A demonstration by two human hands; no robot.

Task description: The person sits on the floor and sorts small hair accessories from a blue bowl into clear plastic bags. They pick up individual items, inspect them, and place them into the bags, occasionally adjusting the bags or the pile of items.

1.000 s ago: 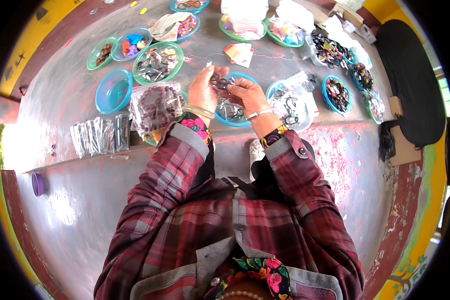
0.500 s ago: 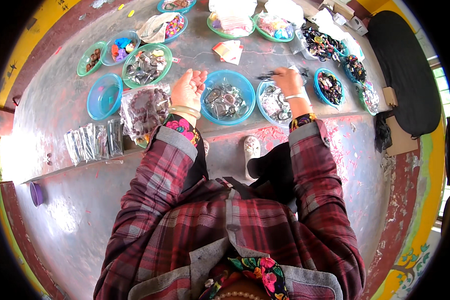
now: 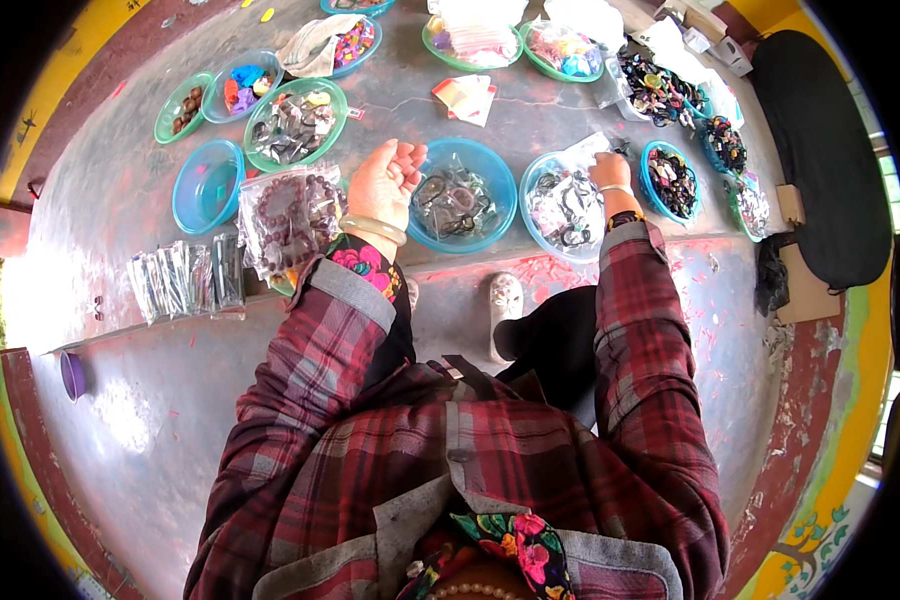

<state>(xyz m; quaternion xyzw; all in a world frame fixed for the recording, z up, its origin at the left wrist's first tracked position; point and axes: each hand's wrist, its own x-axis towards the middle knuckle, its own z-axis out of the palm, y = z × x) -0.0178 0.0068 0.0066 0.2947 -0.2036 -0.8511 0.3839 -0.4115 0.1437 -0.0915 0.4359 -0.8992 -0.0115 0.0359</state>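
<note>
Grey concrete floor (image 3: 470, 110) is spread with bowls. Right hand (image 3: 610, 172) is pinched, seemingly on a small clear packet above a blue bowl (image 3: 545, 215); left hand (image 3: 385, 185) hangs loosely curled, empty. Packets look light, slippery, best pinched at an edge.

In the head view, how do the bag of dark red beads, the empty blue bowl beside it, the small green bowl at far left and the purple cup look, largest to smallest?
1. Bag of dark red beads, largest, though only slightly.
2. Empty blue bowl, close to the bag; fisheye bending leaves this pair unsure.
3. Small green bowl.
4. Purple cup, plainly smallest.
</note>
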